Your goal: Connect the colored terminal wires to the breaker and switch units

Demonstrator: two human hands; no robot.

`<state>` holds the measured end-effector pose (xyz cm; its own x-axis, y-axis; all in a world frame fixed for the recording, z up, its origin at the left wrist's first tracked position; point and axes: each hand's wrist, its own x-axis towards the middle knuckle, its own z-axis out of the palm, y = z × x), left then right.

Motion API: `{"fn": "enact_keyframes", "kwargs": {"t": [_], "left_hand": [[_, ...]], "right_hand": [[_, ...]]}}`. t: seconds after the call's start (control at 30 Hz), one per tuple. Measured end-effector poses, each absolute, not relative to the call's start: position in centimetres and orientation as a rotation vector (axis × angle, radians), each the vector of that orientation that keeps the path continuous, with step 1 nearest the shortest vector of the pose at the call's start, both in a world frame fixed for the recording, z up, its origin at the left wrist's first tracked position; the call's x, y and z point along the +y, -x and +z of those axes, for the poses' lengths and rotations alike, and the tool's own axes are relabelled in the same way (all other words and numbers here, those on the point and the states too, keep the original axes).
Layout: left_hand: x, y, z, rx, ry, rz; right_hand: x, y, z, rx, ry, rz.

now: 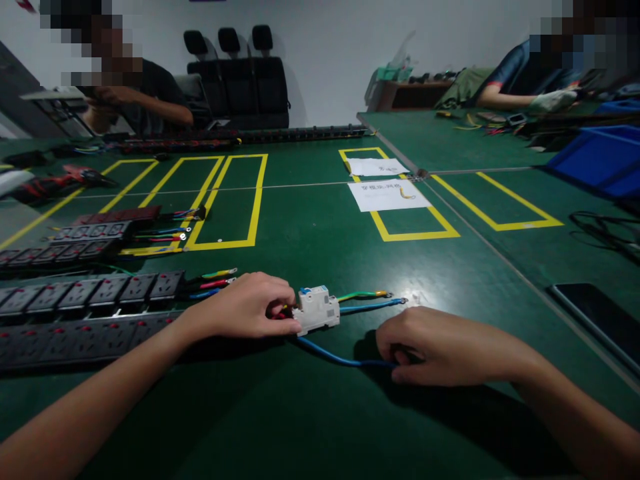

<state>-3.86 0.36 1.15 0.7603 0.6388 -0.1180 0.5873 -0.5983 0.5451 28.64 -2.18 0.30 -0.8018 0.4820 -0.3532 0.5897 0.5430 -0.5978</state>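
A white circuit breaker with a blue part on top is pinched at its left end by my left hand. From under the breaker a blue wire curves right to my right hand, whose thumb and fingers are closed on it; the wire's end is hidden there. Behind the breaker, a second blue wire and a yellow-green wire stick out to the right, tipped with ring terminals. Black socket strips lie left, partly covered by my left forearm.
More socket strips with lugged wires lie farther left. Paper sheets lie on the yellow-taped green table. A phone and a blue bin are on the right. Two people sit across the table.
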Motion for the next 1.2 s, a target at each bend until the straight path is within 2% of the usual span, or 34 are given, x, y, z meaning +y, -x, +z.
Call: {"fn": "enact_keyframes", "kwargs": {"t": [0.33, 0.67, 1.2], "left_hand": [[0.3, 3.9, 0.8, 0.851, -2.444, 0.181], [-1.0, 3.1, 1.7, 0.817, -2.700, 0.036], [-1.0, 3.2, 1.8, 0.884, -2.671, -0.020]], "right_hand": [[-2.3, -28.8, 0.1, 2.644, -0.926, -1.090], [-2.2, -28.7, 0.6, 2.632, -0.946, -1.094], [-2.3, -29.0, 0.3, 2.635, -0.957, -1.087]]}}
